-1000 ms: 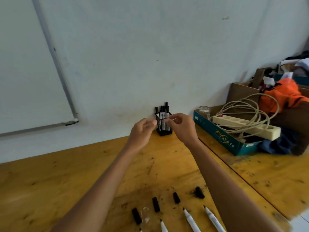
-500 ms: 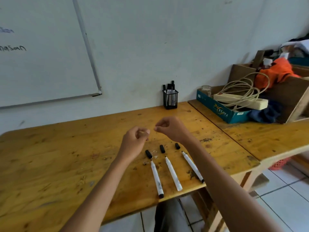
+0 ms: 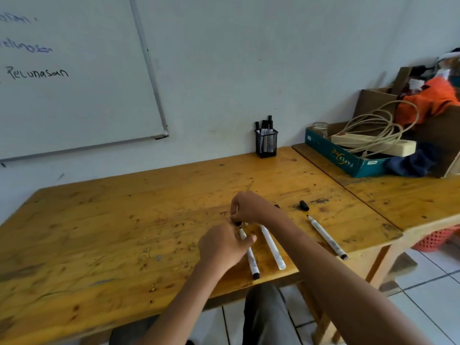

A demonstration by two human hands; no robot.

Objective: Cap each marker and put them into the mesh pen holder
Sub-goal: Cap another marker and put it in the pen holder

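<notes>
Three white markers lie near the front edge of the wooden table [image 3: 99, 220]. My left hand [image 3: 224, 247] grips the leftmost marker [image 3: 252, 261] near its tip. My right hand [image 3: 249, 207] pinches a small black cap [image 3: 238, 223] just above that tip. The middle marker [image 3: 272, 247] lies partly under my right wrist. The right marker [image 3: 326, 237] lies uncapped, with a loose black cap [image 3: 304, 205] beyond its tip. The black mesh pen holder [image 3: 266, 145] stands at the back against the wall and holds several capped markers.
A whiteboard [image 3: 74, 83] hangs on the wall at left. On the adjoining table at right sit a teal box [image 3: 348, 163] with a power strip [image 3: 373, 145] and coiled cable, a glass jar [image 3: 319, 128], cardboard and orange cloth [image 3: 428, 100]. A red basket [image 3: 438, 239] stands below.
Both hands drew back from the pen holder to the markers at the front. My left hand has taken the leftmost marker and my right hand has picked up a cap.
</notes>
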